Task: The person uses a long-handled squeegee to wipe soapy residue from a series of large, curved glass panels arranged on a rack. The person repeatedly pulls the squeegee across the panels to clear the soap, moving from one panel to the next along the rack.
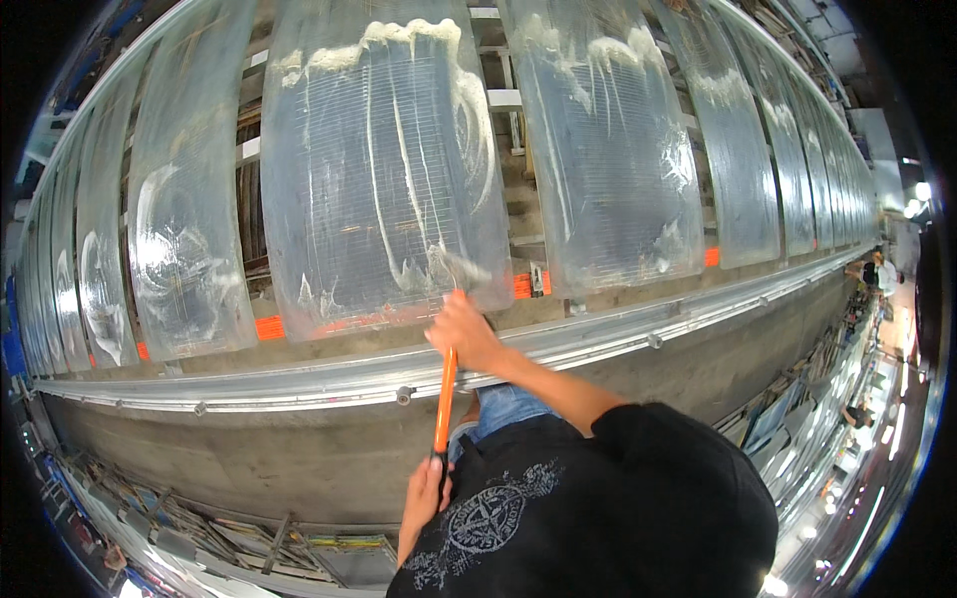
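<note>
Both hands point(464, 329) grip an orange-handled brush point(445, 399) before foamy glass panels point(384, 169).

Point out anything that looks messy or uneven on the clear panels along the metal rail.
The clear panel in front of the right hand carries uneven white foamy streaks, thick along its top edge and right side. Neighbouring panels show similar swirled smears. Both hands grip an orange-handled tool; nothing looks broken.

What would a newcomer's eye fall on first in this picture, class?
First, the row of clear ribbed panels smeared with white foam, filling the upper picture. Next, the bright orange pole at centre, gripped by the right hand near the top and the left hand at its lower end.
</note>
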Demonstrator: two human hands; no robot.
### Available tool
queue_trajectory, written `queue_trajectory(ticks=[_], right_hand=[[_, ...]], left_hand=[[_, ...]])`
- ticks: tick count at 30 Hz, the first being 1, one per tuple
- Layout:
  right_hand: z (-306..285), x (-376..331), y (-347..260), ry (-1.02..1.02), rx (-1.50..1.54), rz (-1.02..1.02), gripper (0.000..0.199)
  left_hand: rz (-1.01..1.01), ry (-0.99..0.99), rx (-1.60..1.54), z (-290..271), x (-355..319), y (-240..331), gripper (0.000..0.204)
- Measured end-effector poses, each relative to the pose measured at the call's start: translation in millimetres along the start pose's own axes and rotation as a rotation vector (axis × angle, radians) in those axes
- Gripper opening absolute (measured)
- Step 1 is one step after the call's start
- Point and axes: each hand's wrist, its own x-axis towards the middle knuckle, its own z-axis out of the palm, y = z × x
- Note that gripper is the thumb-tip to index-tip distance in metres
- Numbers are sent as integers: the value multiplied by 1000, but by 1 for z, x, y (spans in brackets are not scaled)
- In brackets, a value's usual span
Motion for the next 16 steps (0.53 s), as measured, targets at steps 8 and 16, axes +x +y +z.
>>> queue_trajectory(ticks=[8,16], right_hand=[[-9,21,40,43,-130,-14,26],[-83,267,314,128,-104,-176,29]], left_hand=[[-7,15,57,23,34,48,40],[166,-38,-15,66,250,327,57]])
